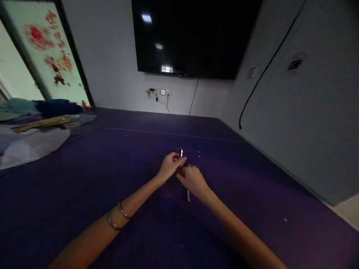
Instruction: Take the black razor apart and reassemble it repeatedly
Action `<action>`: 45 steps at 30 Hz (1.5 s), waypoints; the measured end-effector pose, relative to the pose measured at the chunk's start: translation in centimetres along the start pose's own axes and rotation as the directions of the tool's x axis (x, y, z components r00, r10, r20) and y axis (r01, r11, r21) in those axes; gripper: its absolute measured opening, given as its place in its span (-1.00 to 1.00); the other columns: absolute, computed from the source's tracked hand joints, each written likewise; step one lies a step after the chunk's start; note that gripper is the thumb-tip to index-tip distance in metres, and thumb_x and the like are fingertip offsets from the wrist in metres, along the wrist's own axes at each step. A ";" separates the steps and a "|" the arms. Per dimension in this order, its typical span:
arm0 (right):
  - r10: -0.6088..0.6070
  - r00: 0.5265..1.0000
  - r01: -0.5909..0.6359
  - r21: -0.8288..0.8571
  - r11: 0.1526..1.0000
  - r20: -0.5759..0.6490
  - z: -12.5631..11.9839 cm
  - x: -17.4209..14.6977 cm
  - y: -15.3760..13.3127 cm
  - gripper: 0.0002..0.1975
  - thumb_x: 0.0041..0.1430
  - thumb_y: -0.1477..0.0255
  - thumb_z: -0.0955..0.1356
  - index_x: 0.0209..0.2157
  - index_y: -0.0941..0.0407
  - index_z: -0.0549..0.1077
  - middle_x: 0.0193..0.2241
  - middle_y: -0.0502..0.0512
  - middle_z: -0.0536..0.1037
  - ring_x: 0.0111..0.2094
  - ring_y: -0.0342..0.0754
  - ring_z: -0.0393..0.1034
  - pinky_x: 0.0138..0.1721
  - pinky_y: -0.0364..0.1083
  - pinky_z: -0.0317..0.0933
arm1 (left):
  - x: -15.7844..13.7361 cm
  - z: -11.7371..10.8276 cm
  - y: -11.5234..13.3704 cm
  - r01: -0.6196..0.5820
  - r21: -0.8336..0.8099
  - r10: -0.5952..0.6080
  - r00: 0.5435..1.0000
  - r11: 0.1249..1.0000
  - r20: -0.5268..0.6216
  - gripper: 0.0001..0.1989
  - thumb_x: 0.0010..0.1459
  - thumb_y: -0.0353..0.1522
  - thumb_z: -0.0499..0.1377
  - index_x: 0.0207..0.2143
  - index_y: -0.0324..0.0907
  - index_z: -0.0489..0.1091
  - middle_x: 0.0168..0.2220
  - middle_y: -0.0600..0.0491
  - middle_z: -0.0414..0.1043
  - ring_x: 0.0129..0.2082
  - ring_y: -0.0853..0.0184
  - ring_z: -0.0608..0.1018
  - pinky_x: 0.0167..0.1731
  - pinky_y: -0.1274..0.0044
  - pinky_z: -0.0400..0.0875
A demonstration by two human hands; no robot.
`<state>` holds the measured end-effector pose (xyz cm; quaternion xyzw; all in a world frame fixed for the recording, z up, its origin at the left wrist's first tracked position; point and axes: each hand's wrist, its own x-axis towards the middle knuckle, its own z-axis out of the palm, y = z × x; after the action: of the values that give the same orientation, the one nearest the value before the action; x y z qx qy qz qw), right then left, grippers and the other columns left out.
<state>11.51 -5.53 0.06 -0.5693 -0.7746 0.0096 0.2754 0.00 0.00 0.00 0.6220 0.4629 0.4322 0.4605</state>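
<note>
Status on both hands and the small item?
Left hand pinching slender shiny item. Right hand curled close by, grip hidden. Pale stick-like piece juts out below right hand; white bits on purple floor.

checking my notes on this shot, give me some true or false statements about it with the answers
1. The two hands are far apart. False: the left hand and right hand are close together.
2. The left hand's fingers pinch a small slim item with a bright glint. True.
3. Bracelets circle the left forearm. True.
4. The hands are over white ground. False: they are over a purple floor.
5. A dark cable hangs along the grey wall at right. True.
</note>
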 end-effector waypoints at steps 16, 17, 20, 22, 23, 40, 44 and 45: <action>0.317 0.760 -0.485 0.169 0.858 0.568 1.0 1.4 4.1 -0.67 0.04 0.41 0.24 -0.75 0.16 0.31 -0.85 -0.06 0.29 -0.82 -0.26 0.13 -0.77 -0.27 0.04 | 2.6 -8.5 4.2 0.126 0.232 -0.156 0.981 0.965 0.118 -0.45 0.15 -0.05 -0.09 -0.09 -0.33 0.30 -0.31 -0.18 0.55 -0.33 0.21 0.58 -0.28 0.44 0.29; 0.315 0.755 -0.484 0.164 0.859 0.576 1.0 1.5 4.1 -0.68 0.03 0.42 0.24 -0.74 0.16 0.31 -0.85 -0.07 0.29 -0.82 -0.26 0.13 -0.78 -0.27 0.04 | 2.6 -8.6 4.1 0.124 0.231 -0.154 0.981 0.965 0.116 -0.46 0.15 -0.05 -0.09 -0.09 -0.32 0.30 -0.31 -0.18 0.55 -0.33 0.21 0.58 -0.28 0.44 0.30; 0.293 0.726 -0.468 0.135 0.873 0.622 1.1 1.7 3.9 -0.69 0.02 0.45 0.24 -0.75 0.16 0.31 -0.87 -0.08 0.28 -0.85 -0.26 0.10 -0.80 -0.27 0.03 | 2.7 -8.6 3.9 0.122 0.229 -0.150 0.983 0.966 0.110 -0.49 0.14 -0.07 -0.08 -0.13 -0.32 0.33 -0.32 -0.17 0.55 -0.34 0.21 0.58 -0.30 0.44 0.31; 0.281 0.700 -0.455 0.107 0.884 0.657 1.2 1.9 3.7 -0.68 0.02 0.47 0.24 -0.77 0.16 0.30 -0.88 -0.08 0.26 -0.87 -0.26 0.08 -0.82 -0.26 0.01 | 2.8 -8.7 3.8 0.111 0.225 -0.138 0.984 0.968 0.109 -0.51 0.14 -0.08 -0.07 -0.16 -0.32 0.34 -0.34 -0.17 0.55 -0.35 0.21 0.58 -0.31 0.44 0.31; 0.274 0.689 -0.448 0.097 0.889 0.671 1.3 2.0 3.6 -0.68 0.01 0.48 0.25 -0.78 0.16 0.29 -0.89 -0.08 0.26 -0.87 -0.26 0.08 -0.83 -0.26 0.01 | 2.8 -8.7 3.7 0.103 0.222 -0.130 0.986 0.970 0.108 -0.52 0.14 -0.09 -0.06 -0.18 -0.32 0.35 -0.35 -0.16 0.55 -0.36 0.21 0.58 -0.31 0.44 0.32; 0.300 0.806 -0.467 0.236 0.852 0.510 -2.6 1.0 9.6 -0.68 0.12 0.35 0.23 -0.65 0.17 0.34 -0.82 -0.07 0.32 -0.83 -0.28 0.14 -0.80 -0.29 -0.05 | 6.5 -12.0 -5.4 -0.208 0.776 0.230 0.970 0.596 0.084 -0.64 0.11 -0.32 0.09 -0.05 -0.28 0.36 -0.03 -0.16 0.41 -0.04 0.18 0.45 -0.06 0.42 0.29; 0.293 0.822 -0.467 0.285 0.837 0.488 -3.2 0.0 12.0 -0.68 0.12 0.29 0.23 -0.59 0.18 0.36 -0.80 -0.06 0.34 -0.82 -0.28 0.14 -0.77 -0.28 -0.04 | 7.4 -12.1 -8.3 -0.292 0.811 0.267 0.948 0.507 0.174 -0.59 0.15 -0.27 0.07 0.02 -0.27 0.30 0.05 -0.15 0.33 0.07 0.18 0.34 0.03 0.37 0.19; 0.288 0.830 -0.461 0.295 0.837 0.478 -3.4 -0.3 12.5 -0.68 0.12 0.28 0.23 -0.59 0.18 0.36 -0.79 -0.06 0.35 -0.81 -0.28 0.15 -0.76 -0.28 -0.03 | 7.6 -12.2 -8.7 -0.306 0.809 0.272 0.944 0.502 0.189 -0.61 0.16 -0.27 0.06 0.01 -0.24 0.31 0.04 -0.13 0.34 0.06 0.19 0.34 0.04 0.36 0.18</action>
<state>23.98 -2.37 -1.30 -0.6291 -0.6663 0.3426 0.2070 -11.81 10.80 -5.16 0.8406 0.4923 0.2220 0.0428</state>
